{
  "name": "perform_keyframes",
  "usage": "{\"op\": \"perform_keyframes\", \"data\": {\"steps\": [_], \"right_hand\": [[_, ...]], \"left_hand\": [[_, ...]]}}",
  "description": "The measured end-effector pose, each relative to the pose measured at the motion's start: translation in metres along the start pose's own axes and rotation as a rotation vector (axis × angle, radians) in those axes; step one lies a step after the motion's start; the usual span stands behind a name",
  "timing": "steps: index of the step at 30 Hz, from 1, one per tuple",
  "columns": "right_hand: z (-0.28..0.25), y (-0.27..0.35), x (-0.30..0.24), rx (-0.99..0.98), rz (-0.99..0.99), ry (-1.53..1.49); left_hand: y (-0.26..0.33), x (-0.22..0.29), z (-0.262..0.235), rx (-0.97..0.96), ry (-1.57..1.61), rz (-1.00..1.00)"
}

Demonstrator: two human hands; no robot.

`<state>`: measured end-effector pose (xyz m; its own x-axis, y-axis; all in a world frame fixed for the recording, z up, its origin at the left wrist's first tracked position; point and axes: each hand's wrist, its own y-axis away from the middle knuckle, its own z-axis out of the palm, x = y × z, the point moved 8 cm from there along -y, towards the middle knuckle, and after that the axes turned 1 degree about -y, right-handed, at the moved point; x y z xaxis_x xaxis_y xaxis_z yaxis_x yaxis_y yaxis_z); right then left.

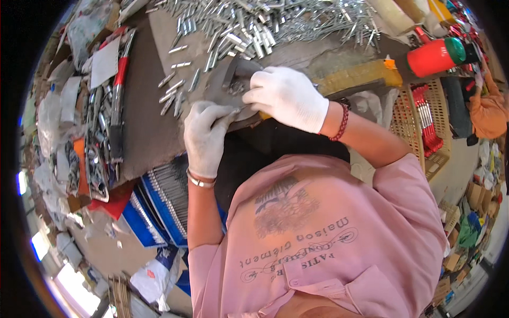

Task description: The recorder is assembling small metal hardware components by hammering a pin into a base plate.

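- A cluttered workshop
- Workbench (pixel 143 100) strewn with loose metal pieces (pixel 260 37)
- Plastic crate (pixel 401 114) holding red-and-silver parts (pixel 432 140)
- Cardboard boxes (pixel 475 196) and plastic bags (pixel 49 114) heaped around

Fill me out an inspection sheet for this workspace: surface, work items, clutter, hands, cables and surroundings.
Surface: brown bench, partly covered with loose parts.
Work items: metal parts heaped along the far side, some scattered nearer; small bits near the right fingertips.
Clutter: yellow bar and red bottle toward the right; white sheet at left.
Hands: left hand and right hand, both white-gloved, close together at the near edge; whatever they pinch is too small to tell.
Cables: nothing seen.
Surroundings: crate holding red-ended tools at right; another person in orange beyond.
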<state>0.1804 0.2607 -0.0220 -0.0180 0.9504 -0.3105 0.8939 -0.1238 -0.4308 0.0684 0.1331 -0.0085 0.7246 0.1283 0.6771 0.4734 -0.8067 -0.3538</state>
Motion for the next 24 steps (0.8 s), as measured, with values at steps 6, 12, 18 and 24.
{"op": "perform_keyframes", "data": {"steps": [6,12,18,24], "right_hand": [[-0.074,0.025,0.098,0.066,0.447,0.333],[-0.079,0.042,0.143,0.167,0.39,0.315],[-0.051,0.022,0.147,-0.037,0.204,0.515],[-0.063,-0.001,0.079,0.026,0.245,0.114]], "left_hand": [[0.003,-0.002,0.0,-0.032,0.029,-0.025],[0.003,-0.001,0.0,-0.016,0.025,-0.005],[0.003,-0.003,0.001,-0.006,0.026,0.014],[0.008,-0.008,0.0,0.076,0.061,0.003]]}}
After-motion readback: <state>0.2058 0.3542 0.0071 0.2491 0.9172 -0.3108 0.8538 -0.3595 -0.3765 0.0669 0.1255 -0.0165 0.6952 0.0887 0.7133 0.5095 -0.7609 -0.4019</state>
